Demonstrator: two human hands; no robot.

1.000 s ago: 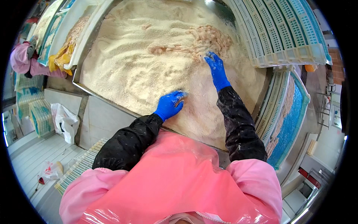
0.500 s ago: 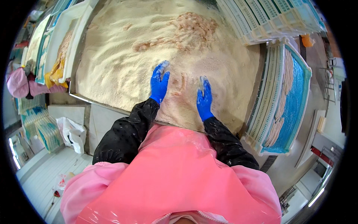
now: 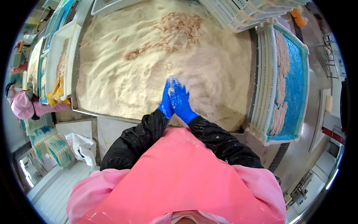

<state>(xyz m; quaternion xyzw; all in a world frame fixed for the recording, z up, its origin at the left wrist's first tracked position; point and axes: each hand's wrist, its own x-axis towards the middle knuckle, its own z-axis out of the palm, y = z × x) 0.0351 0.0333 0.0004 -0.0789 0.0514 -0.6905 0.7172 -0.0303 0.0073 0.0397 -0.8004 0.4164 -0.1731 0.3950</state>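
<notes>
My left hand [image 3: 166, 101] and my right hand [image 3: 181, 101], both in crumb-dusted blue gloves, meet over the near middle of a bed of pale crumbs [image 3: 112, 78]. They lie side by side with sides touching, fingers stretched out and pointing away from me. The right hand partly covers the left. Whatever lies beneath their palms is hidden. Beyond them, a heap of pinkish raw meat pieces [image 3: 179, 31] rests on the crumbs, with a thin trail running left. A shallow metal-edged table [image 3: 108, 114] holds the crumbs.
On the right, stacked white trays [image 3: 261, 82] stand against the table; a blue-lined tray [image 3: 296, 86] carries rows of meat strips [image 3: 281, 56]. More trays [image 3: 238, 13] overhang the far right corner. At left stands a white tub [image 3: 71, 56], near another person in pink [image 3: 22, 106].
My hands have come together from well apart, the right moving left. The pink meat pieces that lay between them no longer show. The view has shifted slightly.
</notes>
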